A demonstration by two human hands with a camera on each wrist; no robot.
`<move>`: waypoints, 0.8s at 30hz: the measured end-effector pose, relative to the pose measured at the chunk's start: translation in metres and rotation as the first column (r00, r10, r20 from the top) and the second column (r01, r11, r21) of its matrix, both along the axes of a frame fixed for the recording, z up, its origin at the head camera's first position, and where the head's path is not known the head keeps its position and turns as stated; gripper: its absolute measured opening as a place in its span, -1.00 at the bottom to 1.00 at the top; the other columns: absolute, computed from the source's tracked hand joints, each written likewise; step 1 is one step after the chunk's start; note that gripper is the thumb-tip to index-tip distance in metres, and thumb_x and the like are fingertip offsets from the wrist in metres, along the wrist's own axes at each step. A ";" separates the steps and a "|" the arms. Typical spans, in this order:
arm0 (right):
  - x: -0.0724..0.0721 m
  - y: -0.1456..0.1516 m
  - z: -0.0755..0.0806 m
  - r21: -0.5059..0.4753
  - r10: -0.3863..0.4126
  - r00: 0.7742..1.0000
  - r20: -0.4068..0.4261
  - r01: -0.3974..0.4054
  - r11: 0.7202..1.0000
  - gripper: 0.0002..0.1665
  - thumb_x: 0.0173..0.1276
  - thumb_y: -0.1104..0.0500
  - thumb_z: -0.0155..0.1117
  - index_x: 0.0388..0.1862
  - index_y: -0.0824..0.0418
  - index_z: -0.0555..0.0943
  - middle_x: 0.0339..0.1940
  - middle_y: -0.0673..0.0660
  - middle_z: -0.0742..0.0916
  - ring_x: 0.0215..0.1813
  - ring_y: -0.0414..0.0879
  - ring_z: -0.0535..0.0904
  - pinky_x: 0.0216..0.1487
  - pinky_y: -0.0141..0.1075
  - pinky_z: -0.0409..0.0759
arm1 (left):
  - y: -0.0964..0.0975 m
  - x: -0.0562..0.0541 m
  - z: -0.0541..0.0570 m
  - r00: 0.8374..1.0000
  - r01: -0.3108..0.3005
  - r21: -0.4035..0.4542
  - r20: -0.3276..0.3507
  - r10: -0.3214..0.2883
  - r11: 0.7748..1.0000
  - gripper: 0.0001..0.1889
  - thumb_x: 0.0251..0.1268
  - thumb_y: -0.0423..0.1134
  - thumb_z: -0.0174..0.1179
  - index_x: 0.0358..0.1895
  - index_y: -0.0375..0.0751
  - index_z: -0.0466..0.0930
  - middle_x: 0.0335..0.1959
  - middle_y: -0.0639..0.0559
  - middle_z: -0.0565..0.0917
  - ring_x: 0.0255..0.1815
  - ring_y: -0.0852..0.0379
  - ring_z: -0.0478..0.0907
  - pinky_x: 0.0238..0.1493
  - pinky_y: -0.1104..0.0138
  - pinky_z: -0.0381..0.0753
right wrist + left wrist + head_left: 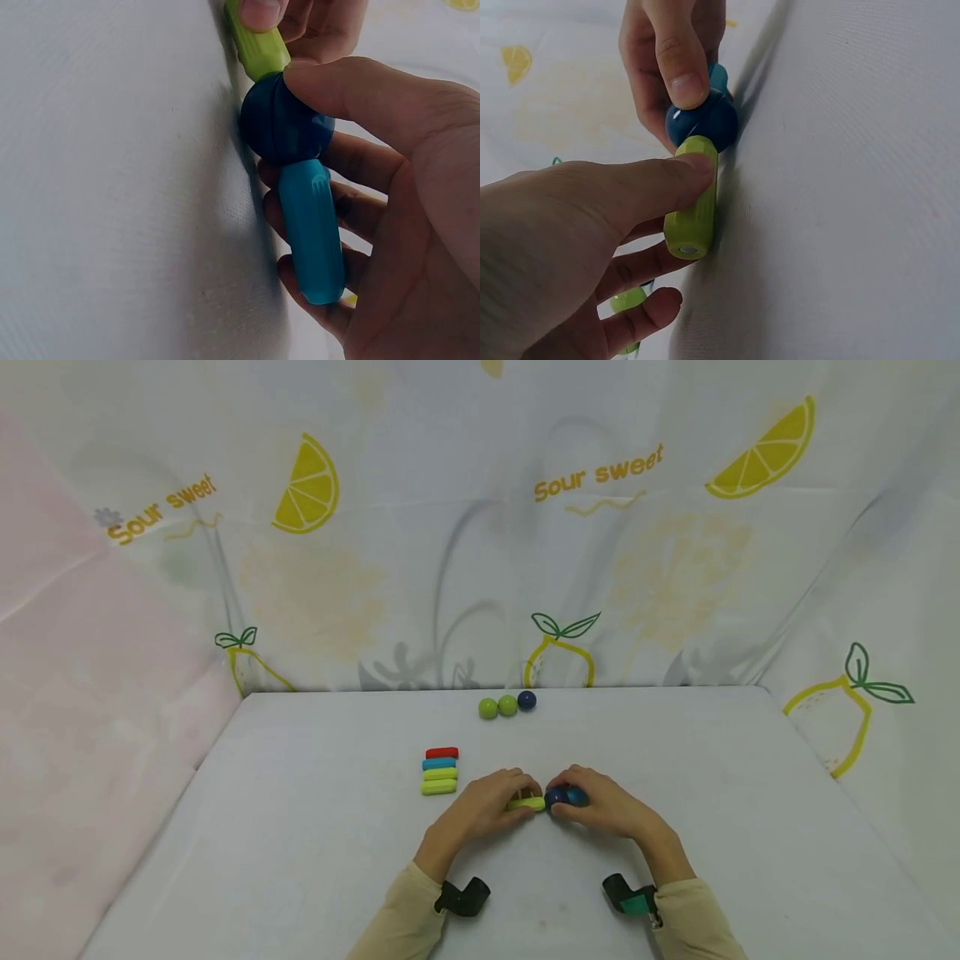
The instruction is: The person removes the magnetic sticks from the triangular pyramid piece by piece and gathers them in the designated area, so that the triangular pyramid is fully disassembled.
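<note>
My left hand (495, 802) pinches a lime-green rod (692, 217) between thumb and fingers. One end of that rod touches a dark blue ball (281, 124), which my right hand (603, 806) grips with thumb and fingers. A light blue rod (311, 232) joins the ball's other side and lies along the right fingers. Rod, ball and rod form a nearly straight row, low over the white table (300, 860). Whether they rest on it I cannot tell.
Left of my hands several short rods lie stacked in a column: a red rod (442, 752), a blue rod (438, 763) and lime-green rods (439, 780). Near the back edge sit two green balls (498, 707) and a dark blue ball (527, 700). A printed cloth (450, 527) hangs behind.
</note>
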State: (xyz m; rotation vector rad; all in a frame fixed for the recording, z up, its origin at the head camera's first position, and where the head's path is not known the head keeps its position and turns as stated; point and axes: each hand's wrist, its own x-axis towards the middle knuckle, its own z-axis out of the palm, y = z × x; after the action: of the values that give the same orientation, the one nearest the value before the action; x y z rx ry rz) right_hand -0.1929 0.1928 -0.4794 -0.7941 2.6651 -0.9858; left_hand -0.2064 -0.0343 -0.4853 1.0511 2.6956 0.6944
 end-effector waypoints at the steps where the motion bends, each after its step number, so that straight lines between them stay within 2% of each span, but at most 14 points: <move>1: 0.000 0.000 0.000 0.000 0.001 1.000 -0.001 -0.001 1.000 -0.63 0.31 -0.06 0.23 0.00 0.11 0.56 -0.13 0.00 0.61 -0.10 -0.15 0.48 -0.10 -0.28 0.45 | 0.000 0.000 0.000 1.000 0.004 0.002 0.001 -0.004 1.000 -0.76 0.29 -0.11 0.19 0.00 0.03 0.56 -0.20 0.20 0.58 -0.19 0.32 0.47 -0.14 0.45 0.50; 13: 0.002 -0.003 0.000 0.009 0.011 1.000 0.011 -0.012 1.000 -0.64 0.31 -0.06 0.24 0.00 0.08 0.56 -0.11 0.00 0.62 -0.10 -0.13 0.47 -0.10 -0.22 0.42 | -0.005 0.001 0.006 0.998 0.052 -0.002 0.033 -0.052 0.999 -0.79 0.26 -0.13 0.23 -0.06 0.00 0.56 -0.26 0.18 0.59 -0.25 0.32 0.47 -0.18 0.49 0.47; 24: 0.003 -0.009 0.002 -0.018 0.036 0.999 0.019 -0.036 0.999 -0.66 0.30 -0.02 0.26 0.00 0.06 0.56 -0.12 -0.05 0.62 -0.09 -0.18 0.49 -0.04 -0.29 0.47 | -0.011 -0.002 0.008 0.989 0.076 0.027 0.125 -0.078 0.997 -0.80 0.25 -0.18 0.24 -0.08 -0.04 0.58 -0.22 0.18 0.62 -0.27 0.32 0.45 -0.15 0.50 0.47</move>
State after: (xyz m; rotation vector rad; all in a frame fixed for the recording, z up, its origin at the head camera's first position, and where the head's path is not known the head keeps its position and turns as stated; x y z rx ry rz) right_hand -0.1902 0.1836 -0.4778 -0.8287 2.6197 -1.0048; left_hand -0.2087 -0.0452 -0.4773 1.0726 2.5326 0.7521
